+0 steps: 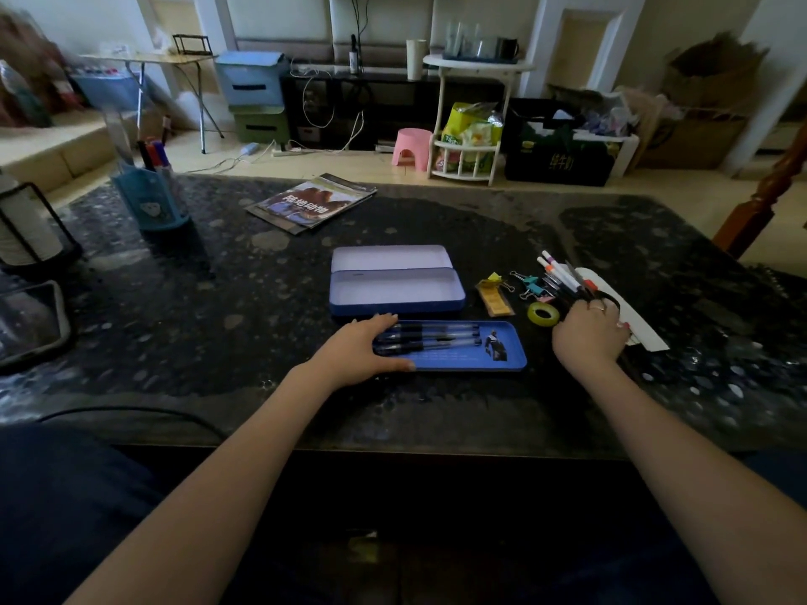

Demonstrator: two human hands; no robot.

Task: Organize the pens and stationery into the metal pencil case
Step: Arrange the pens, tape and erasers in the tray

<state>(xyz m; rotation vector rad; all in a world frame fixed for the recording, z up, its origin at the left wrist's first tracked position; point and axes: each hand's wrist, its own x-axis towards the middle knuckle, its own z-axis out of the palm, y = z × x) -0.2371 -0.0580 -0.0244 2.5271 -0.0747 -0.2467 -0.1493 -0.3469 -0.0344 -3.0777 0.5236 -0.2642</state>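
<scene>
Blue tray (458,362) with pens (430,338) lies crosswise just left of the right grip (589,329), which curls over markers (563,275), closure unclear; left grip (364,344) rests flat, spread on the tray's end.

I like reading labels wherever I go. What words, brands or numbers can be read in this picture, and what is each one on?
"陆地动物": large title on the magazine lying on the table.
Black bag on the floor: gold characters, too blurred to read.
Yellow-green packet on the white rack: print too blurred to read.
Blue tray holding the black pens: faint small print, unreadable.
Orange strip: print too small to read.
</scene>
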